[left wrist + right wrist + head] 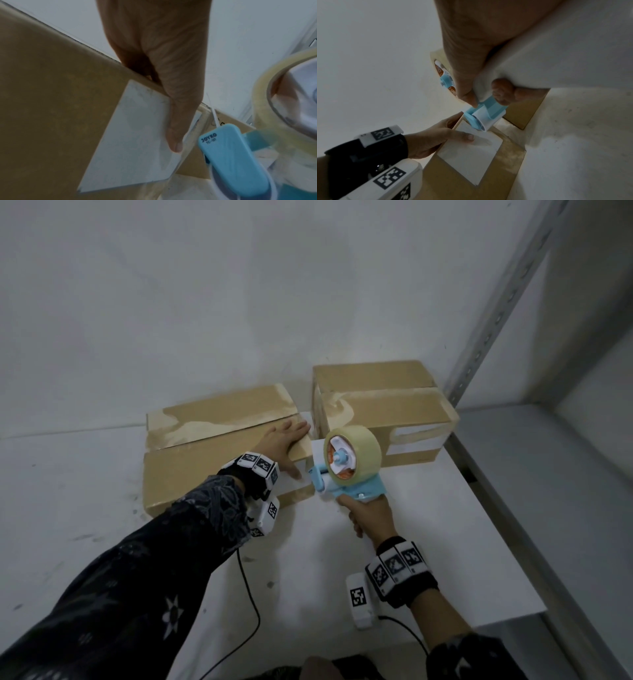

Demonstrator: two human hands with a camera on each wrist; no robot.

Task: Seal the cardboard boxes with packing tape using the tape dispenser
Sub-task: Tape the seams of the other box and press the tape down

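Two brown cardboard boxes stand against the wall, with old tape across their top seams. My left hand point(286, 440) lies flat on the right end of the left box point(205, 453). Its thumb point(175, 108) reaches down the front face over a white label point(137, 135). My right hand point(371, 517) grips the handle of the blue tape dispenser point(356, 491), which carries a clear tape roll point(363, 453). The dispenser's front roller point(485, 119) sits at the left box's right front corner, close to my left thumb. The right box point(383, 412) stands just behind the dispenser.
A grey slotted metal shelf upright point(496, 313) rises at the right, with a shelf board point(548, 474) beside it. The boxes sit on a white tabletop point(68, 491) against a white wall. Black cables point(250, 594) trail from both wrist devices toward me.
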